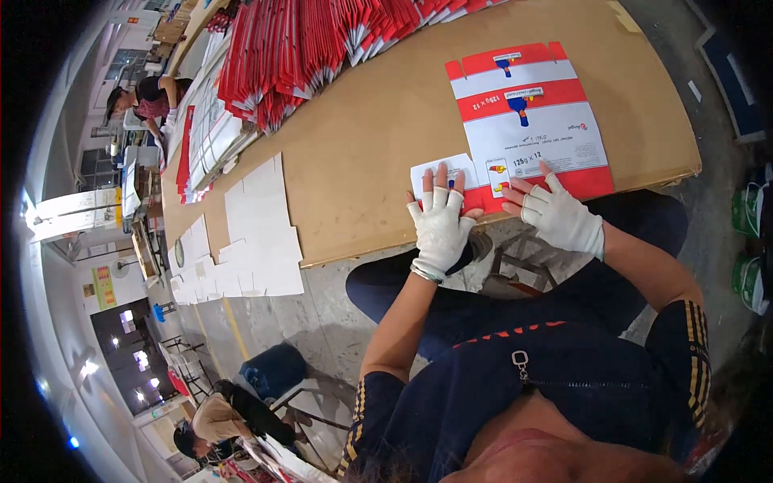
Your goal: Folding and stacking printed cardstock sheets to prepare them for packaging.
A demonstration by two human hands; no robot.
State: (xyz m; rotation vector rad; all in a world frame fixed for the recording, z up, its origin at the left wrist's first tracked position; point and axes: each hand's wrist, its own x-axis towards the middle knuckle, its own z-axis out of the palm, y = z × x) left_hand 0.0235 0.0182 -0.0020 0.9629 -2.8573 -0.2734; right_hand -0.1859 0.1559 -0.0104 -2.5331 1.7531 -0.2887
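Note:
A flat red-and-white printed carton blank (527,133) lies near the front edge of the table, its long panels reaching away from me. My left hand (440,229), in a white glove with bare fingertips, lies with outstretched fingers on the blank's small white flap (423,171) at the left. My right hand (560,216), gloved the same way, rests spread over the blank's near red edge. Both palms hang partly past the table edge, and neither hand grips anything.
The brown-topped table (354,209) carries a long row of folded red-and-white cartons (298,56) at the back. White cardboard sheets (250,241) overhang its left side. One person (153,101) works at the far left, another (217,423) sits lower left near a dark blue drum (274,370).

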